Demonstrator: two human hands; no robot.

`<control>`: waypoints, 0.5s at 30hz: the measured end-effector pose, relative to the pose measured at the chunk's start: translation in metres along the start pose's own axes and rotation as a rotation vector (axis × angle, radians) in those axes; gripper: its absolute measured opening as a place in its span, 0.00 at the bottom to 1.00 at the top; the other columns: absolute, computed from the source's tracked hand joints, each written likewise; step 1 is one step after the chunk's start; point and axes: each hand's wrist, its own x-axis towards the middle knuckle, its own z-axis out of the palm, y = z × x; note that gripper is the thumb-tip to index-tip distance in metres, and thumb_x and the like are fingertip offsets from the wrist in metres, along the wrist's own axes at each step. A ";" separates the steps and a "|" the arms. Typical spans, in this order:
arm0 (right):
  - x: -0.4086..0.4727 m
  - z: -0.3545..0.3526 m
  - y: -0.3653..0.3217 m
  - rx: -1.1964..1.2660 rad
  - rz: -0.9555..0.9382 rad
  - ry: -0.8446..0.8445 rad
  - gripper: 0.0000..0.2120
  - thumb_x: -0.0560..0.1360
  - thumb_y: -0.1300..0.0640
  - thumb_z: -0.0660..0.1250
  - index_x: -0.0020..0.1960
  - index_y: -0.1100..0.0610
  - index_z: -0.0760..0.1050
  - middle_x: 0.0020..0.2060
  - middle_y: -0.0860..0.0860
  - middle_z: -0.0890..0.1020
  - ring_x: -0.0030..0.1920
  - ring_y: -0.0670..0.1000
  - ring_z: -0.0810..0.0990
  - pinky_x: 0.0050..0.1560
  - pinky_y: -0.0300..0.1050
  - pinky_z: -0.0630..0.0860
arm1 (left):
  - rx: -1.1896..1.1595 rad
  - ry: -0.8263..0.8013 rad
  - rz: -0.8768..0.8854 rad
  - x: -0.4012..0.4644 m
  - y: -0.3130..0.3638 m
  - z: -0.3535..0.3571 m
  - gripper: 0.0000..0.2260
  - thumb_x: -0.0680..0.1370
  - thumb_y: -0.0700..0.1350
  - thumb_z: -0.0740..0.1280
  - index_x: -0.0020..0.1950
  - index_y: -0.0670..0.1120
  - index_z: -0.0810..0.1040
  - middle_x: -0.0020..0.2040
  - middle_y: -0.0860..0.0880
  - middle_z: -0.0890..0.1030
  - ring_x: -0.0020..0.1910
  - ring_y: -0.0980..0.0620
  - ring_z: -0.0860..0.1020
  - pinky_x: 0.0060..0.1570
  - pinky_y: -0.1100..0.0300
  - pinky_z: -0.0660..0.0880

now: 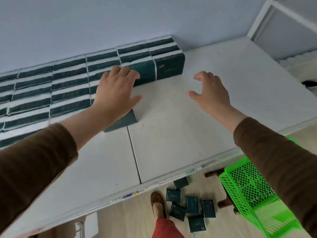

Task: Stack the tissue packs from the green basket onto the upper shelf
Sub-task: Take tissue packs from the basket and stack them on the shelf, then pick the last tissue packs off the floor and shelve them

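Most packs [68, 86] already stand in rows on the shelf [171, 134], several packs on the floor [190, 206] remain, and the left hand [116, 93] and right hand [211, 93] hover spread, holding nothing.

Her left hand [116, 93] lies flat over dark teal tissue packs [68, 86] stacked on the white upper shelf [171, 134], right hand [211, 93] spread above it, more loose packs [192, 208] on the floor beside the green basket [252, 194].
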 end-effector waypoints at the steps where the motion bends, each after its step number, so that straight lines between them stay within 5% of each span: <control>1: -0.021 -0.007 0.001 0.007 -0.010 -0.015 0.22 0.77 0.45 0.68 0.67 0.50 0.68 0.64 0.49 0.74 0.62 0.53 0.71 0.46 0.45 0.67 | -0.010 -0.005 -0.001 -0.016 0.010 -0.003 0.25 0.75 0.57 0.69 0.69 0.48 0.71 0.63 0.48 0.75 0.64 0.44 0.69 0.63 0.47 0.67; 11: -0.300 -0.045 0.046 0.147 -0.023 -0.061 0.14 0.76 0.51 0.69 0.60 0.51 0.75 0.57 0.48 0.77 0.59 0.53 0.74 0.57 0.50 0.71 | -0.222 0.096 0.072 -0.248 0.161 -0.006 0.20 0.75 0.54 0.68 0.65 0.49 0.73 0.63 0.49 0.74 0.63 0.45 0.70 0.58 0.48 0.69; 15: -0.379 -0.013 0.087 0.150 0.014 -0.176 0.12 0.76 0.53 0.70 0.59 0.53 0.77 0.55 0.50 0.79 0.57 0.53 0.75 0.57 0.49 0.71 | -0.347 -0.017 0.117 -0.319 0.216 0.041 0.18 0.75 0.49 0.69 0.65 0.47 0.74 0.64 0.48 0.74 0.63 0.43 0.70 0.59 0.48 0.71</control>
